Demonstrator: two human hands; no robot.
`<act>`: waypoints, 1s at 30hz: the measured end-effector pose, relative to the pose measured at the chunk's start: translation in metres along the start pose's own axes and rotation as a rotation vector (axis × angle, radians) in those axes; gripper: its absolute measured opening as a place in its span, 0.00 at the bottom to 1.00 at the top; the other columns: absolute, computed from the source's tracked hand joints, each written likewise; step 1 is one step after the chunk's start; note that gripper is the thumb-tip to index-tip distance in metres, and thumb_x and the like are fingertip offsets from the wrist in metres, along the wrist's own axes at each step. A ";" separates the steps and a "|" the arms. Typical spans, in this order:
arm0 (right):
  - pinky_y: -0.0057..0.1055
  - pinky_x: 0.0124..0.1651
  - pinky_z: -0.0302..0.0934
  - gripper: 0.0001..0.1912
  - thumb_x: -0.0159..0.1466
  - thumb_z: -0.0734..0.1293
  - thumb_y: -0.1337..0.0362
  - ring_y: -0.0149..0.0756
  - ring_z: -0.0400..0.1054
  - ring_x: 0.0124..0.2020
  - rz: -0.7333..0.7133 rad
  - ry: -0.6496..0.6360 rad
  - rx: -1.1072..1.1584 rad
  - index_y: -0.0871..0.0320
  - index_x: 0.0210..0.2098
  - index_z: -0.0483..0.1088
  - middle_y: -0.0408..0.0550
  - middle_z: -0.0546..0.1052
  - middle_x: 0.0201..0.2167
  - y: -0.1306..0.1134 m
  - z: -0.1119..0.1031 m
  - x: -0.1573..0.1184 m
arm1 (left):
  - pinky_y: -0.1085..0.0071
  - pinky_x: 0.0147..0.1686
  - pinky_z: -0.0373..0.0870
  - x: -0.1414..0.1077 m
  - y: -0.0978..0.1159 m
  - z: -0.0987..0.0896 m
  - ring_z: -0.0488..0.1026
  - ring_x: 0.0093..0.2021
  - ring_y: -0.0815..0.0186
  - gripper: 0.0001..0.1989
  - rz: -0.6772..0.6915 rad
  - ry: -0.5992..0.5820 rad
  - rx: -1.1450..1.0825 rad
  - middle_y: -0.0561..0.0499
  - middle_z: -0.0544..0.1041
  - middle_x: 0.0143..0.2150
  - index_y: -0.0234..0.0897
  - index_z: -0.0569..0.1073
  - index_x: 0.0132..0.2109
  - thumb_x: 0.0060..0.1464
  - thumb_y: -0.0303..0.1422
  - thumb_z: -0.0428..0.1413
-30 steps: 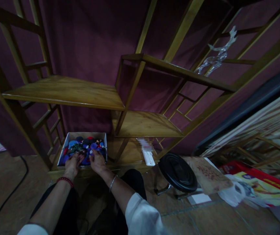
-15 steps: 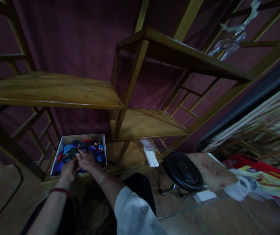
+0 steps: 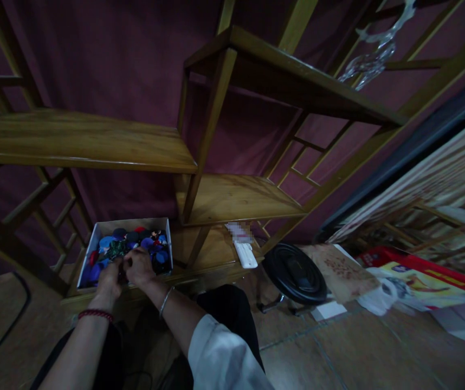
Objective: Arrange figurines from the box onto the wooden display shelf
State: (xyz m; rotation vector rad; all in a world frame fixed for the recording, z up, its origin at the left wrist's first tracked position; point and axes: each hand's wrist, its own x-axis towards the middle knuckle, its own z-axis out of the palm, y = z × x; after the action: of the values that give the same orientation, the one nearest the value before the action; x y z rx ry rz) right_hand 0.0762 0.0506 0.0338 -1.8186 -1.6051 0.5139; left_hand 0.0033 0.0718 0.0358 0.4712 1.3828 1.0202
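A shallow white-walled box [image 3: 83, 270] sits on the low shelf at the left, full of small blue, purple, red and black pieces whose kind is too dark to tell. Among them lies a dark green, glittery bunch [image 3: 117, 248], just beyond my fingers. My left hand [image 3: 110, 278] is at the box's near side, fingers curled inward. Against it, my right hand [image 3: 140, 265] bends its fingers and thumb in a pinch. The two hands' fingertips meet over the near edge; whatever sits between them is hidden from my view.
Wooden shelving [image 3: 127, 142] rises in front, with a board above the box. A white power-strip-like object [image 3: 245, 255] lies to the right on the low shelf. A round black stool [image 3: 296, 273], flat cardboard [image 3: 338, 271] and a red-yellow package [image 3: 423, 279] stand farther right.
Both hands have drawn back from the middle of the box toward its near edge. The green bunch now shows more fully. My view has shifted slightly, moving the scene left and up.
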 end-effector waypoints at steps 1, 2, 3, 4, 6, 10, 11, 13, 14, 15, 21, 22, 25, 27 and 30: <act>0.32 0.50 0.58 0.10 0.53 0.62 0.70 0.36 0.63 0.46 0.022 0.018 0.001 0.56 0.34 0.70 0.48 0.72 0.37 -0.001 0.000 -0.003 | 0.73 0.20 0.68 -0.003 0.001 0.001 0.65 0.16 0.72 0.05 -0.053 0.028 -0.009 0.56 0.68 0.17 0.34 0.66 0.23 0.42 0.23 0.54; 0.33 0.51 0.58 0.12 0.53 0.62 0.70 0.38 0.62 0.47 0.047 0.040 0.003 0.58 0.38 0.69 0.50 0.71 0.40 -0.002 0.001 -0.007 | 0.72 0.22 0.69 -0.007 0.002 0.002 0.65 0.17 0.72 0.04 -0.088 0.042 -0.020 0.56 0.69 0.18 0.34 0.67 0.24 0.42 0.23 0.54; 0.34 0.51 0.57 0.16 0.53 0.63 0.69 0.39 0.61 0.48 0.067 0.060 0.003 0.59 0.42 0.67 0.52 0.70 0.43 -0.003 0.001 -0.009 | 0.72 0.24 0.70 -0.010 0.003 0.003 0.66 0.18 0.71 0.04 -0.106 0.050 -0.033 0.56 0.69 0.19 0.34 0.67 0.25 0.42 0.23 0.55; 0.35 0.51 0.57 0.18 0.53 0.63 0.68 0.40 0.61 0.48 0.077 0.072 0.003 0.60 0.44 0.66 0.53 0.69 0.44 -0.004 0.002 -0.012 | 0.72 0.26 0.70 -0.013 0.005 0.003 0.67 0.19 0.71 0.04 -0.096 0.048 -0.046 0.56 0.69 0.20 0.34 0.68 0.26 0.42 0.23 0.55; 0.37 0.52 0.55 0.21 0.54 0.63 0.66 0.42 0.60 0.49 0.057 0.068 -0.002 0.60 0.47 0.63 0.53 0.69 0.45 -0.006 0.002 -0.015 | 0.71 0.29 0.71 -0.017 0.007 0.004 0.69 0.22 0.70 0.04 -0.073 0.054 -0.059 0.55 0.70 0.21 0.34 0.68 0.26 0.41 0.23 0.55; 0.38 0.53 0.55 0.20 0.54 0.62 0.67 0.40 0.61 0.48 0.022 0.074 0.026 0.57 0.47 0.62 0.50 0.70 0.43 -0.006 0.000 -0.018 | 0.69 0.30 0.70 -0.020 0.008 0.002 0.70 0.24 0.68 0.04 -0.021 0.028 -0.033 0.54 0.70 0.21 0.34 0.68 0.26 0.41 0.23 0.55; 0.37 0.52 0.55 0.20 0.53 0.62 0.67 0.40 0.61 0.48 0.030 0.093 0.046 0.58 0.47 0.62 0.50 0.70 0.43 -0.005 0.000 -0.019 | 0.69 0.29 0.70 -0.019 0.007 0.002 0.70 0.24 0.68 0.04 -0.008 0.005 -0.017 0.54 0.70 0.21 0.34 0.69 0.27 0.41 0.23 0.55; 0.35 0.52 0.56 0.21 0.52 0.63 0.67 0.39 0.62 0.48 0.052 0.135 0.099 0.58 0.46 0.61 0.50 0.69 0.43 0.000 -0.001 -0.021 | 0.70 0.29 0.69 -0.015 0.003 0.001 0.69 0.24 0.68 0.04 0.033 -0.050 0.020 0.54 0.71 0.22 0.35 0.70 0.28 0.40 0.23 0.56; 0.35 0.51 0.57 0.21 0.52 0.63 0.67 0.39 0.62 0.48 0.061 0.150 0.130 0.58 0.46 0.61 0.49 0.69 0.44 0.002 -0.001 -0.023 | 0.71 0.29 0.69 -0.013 0.000 0.000 0.69 0.24 0.69 0.05 0.059 -0.073 0.040 0.54 0.71 0.22 0.35 0.70 0.28 0.39 0.24 0.56; 0.34 0.51 0.57 0.21 0.52 0.63 0.66 0.38 0.62 0.47 0.073 0.158 0.163 0.58 0.46 0.61 0.49 0.69 0.43 0.005 -0.002 -0.025 | 0.71 0.29 0.69 -0.011 -0.003 0.000 0.69 0.24 0.69 0.05 0.084 -0.093 0.059 0.54 0.71 0.22 0.35 0.71 0.28 0.39 0.24 0.57; 0.33 0.49 0.59 0.23 0.52 0.64 0.63 0.36 0.65 0.46 0.175 0.137 0.273 0.59 0.48 0.58 0.49 0.70 0.43 0.011 -0.005 -0.028 | 0.74 0.25 0.65 -0.006 -0.009 0.001 0.66 0.22 0.71 0.06 0.096 -0.125 0.059 0.55 0.69 0.20 0.34 0.70 0.25 0.35 0.23 0.58; 0.33 0.50 0.59 0.26 0.52 0.64 0.63 0.37 0.65 0.47 0.189 0.128 0.280 0.59 0.50 0.57 0.50 0.70 0.44 0.011 -0.006 -0.027 | 0.74 0.24 0.64 -0.007 -0.008 0.002 0.66 0.21 0.71 0.06 0.082 -0.123 0.048 0.55 0.69 0.20 0.34 0.69 0.24 0.35 0.22 0.57; 0.36 0.52 0.58 0.33 0.50 0.66 0.63 0.39 0.63 0.49 0.212 0.104 0.288 0.59 0.54 0.53 0.52 0.68 0.48 0.013 -0.007 -0.024 | 0.76 0.21 0.62 -0.008 -0.006 0.001 0.64 0.19 0.72 0.06 0.057 -0.150 0.029 0.56 0.68 0.18 0.34 0.68 0.22 0.34 0.22 0.57; 0.36 0.52 0.57 0.34 0.49 0.67 0.63 0.41 0.62 0.50 0.212 0.099 0.293 0.58 0.54 0.54 0.52 0.66 0.49 0.014 -0.008 -0.023 | 0.76 0.21 0.61 -0.009 -0.006 0.001 0.64 0.19 0.73 0.06 0.057 -0.162 0.026 0.57 0.68 0.18 0.34 0.68 0.22 0.33 0.21 0.57; 0.37 0.52 0.57 0.34 0.48 0.68 0.61 0.41 0.62 0.50 0.236 0.098 0.307 0.57 0.53 0.56 0.52 0.66 0.49 0.015 -0.011 -0.022 | 0.76 0.22 0.60 -0.009 -0.005 0.003 0.65 0.20 0.73 0.06 0.047 -0.143 0.027 0.56 0.69 0.19 0.33 0.69 0.22 0.33 0.20 0.56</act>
State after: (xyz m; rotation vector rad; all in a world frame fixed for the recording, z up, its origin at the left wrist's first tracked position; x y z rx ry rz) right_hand 0.0902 0.0264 0.0286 -1.7748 -1.1796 0.7227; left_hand 0.0089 0.0625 0.0374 0.5878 1.2646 0.9872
